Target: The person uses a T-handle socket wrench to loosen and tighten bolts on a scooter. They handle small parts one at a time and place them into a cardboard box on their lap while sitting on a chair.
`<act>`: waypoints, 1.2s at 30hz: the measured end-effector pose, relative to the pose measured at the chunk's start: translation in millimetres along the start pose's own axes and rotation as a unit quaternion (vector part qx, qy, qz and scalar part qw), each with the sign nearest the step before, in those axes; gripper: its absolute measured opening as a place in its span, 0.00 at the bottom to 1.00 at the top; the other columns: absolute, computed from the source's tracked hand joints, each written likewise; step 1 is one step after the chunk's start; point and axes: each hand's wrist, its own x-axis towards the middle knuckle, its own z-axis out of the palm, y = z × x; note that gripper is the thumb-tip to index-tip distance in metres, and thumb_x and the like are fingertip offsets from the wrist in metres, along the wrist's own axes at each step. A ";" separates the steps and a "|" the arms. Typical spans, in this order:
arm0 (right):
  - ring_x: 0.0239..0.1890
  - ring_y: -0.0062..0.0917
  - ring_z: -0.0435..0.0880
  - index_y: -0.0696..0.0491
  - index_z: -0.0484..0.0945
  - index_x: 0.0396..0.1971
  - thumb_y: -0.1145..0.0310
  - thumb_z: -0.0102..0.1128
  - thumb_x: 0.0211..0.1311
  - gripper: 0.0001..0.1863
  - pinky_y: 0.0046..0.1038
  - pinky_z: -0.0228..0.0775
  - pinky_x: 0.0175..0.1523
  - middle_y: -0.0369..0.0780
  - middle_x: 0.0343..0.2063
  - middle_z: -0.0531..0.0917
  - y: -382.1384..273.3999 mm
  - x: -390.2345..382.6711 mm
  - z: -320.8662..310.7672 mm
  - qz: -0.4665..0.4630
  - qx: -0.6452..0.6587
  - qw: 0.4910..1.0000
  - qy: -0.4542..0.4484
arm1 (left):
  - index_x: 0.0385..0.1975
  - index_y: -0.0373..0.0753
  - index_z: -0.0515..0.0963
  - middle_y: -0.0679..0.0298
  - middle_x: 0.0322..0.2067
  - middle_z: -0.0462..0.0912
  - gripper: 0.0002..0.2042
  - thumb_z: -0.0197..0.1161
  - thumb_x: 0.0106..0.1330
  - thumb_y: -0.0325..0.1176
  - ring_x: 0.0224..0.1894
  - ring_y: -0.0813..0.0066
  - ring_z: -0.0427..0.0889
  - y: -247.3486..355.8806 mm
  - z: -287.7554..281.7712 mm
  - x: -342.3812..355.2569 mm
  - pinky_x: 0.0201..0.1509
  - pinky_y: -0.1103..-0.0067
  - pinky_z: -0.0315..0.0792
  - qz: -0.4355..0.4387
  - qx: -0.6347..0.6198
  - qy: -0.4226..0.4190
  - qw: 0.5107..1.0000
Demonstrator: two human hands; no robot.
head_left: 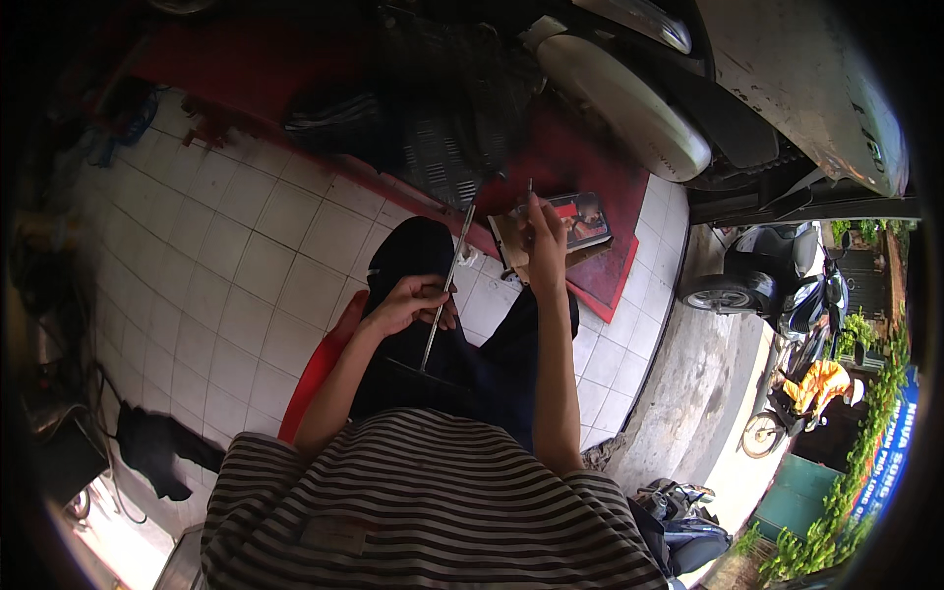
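Observation:
My left hand [411, 304] is closed round a long thin metal rod [449, 285], which slants up from my lap toward the red platform. Raised at the front right, my right hand [543, 231] pinches a small metal piece [531, 185]; only its tip shows above the fingers. Just behind that hand, on the platform, lies a dark box with a red patch [590, 218]. A brown cardboard piece [508, 242] is beside it, partly hidden by my hand.
A motorbike with a silver exhaust muffler [624, 103] stands on the red platform [615, 280] ahead. White floor tiles [251, 261] stretch to the left. A red seat [324, 369] is by my left side. On the street at right are a parked motorbike [733, 293] and a rider in orange [818, 386].

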 end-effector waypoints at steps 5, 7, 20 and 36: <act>0.19 0.11 0.65 0.55 0.79 0.37 0.58 0.55 0.76 0.14 0.19 0.54 0.24 0.29 0.19 0.71 55.3 -72.9 -49.8 -0.013 -0.035 0.994 0.104 | 0.51 0.32 0.74 0.53 0.38 0.86 0.12 0.59 0.73 0.31 0.37 0.61 0.89 -2.7 3.4 5.4 0.41 0.72 0.86 -0.013 0.032 0.006 0.999; 0.20 0.12 0.66 0.56 0.79 0.37 0.58 0.54 0.76 0.15 0.20 0.55 0.24 0.30 0.19 0.72 73.0 -73.3 -67.7 -0.025 -0.055 0.985 0.163 | 0.50 0.32 0.74 0.52 0.38 0.86 0.12 0.60 0.73 0.31 0.37 0.60 0.89 -2.8 7.3 6.3 0.41 0.72 0.86 -0.022 0.047 0.008 0.999; 0.26 0.17 0.78 0.58 0.76 0.55 0.59 0.49 0.78 0.19 0.22 0.71 0.36 0.37 0.27 0.83 71.9 -125.7 -88.2 -0.042 -0.178 0.981 0.069 | 0.50 0.33 0.75 0.53 0.36 0.86 0.13 0.61 0.72 0.33 0.36 0.61 0.89 -10.8 25.0 6.4 0.38 0.74 0.86 -0.004 0.114 0.055 0.992; 0.42 0.29 0.88 0.61 0.68 0.61 0.75 0.53 0.74 0.18 0.27 0.78 0.51 0.43 0.43 0.83 74.2 -224.9 -62.0 -0.080 0.120 0.983 0.117 | 0.62 0.34 0.71 0.55 0.44 0.86 0.19 0.56 0.76 0.36 0.44 0.67 0.88 -9.0 187.2 74.3 0.48 0.73 0.82 0.021 0.194 0.077 0.978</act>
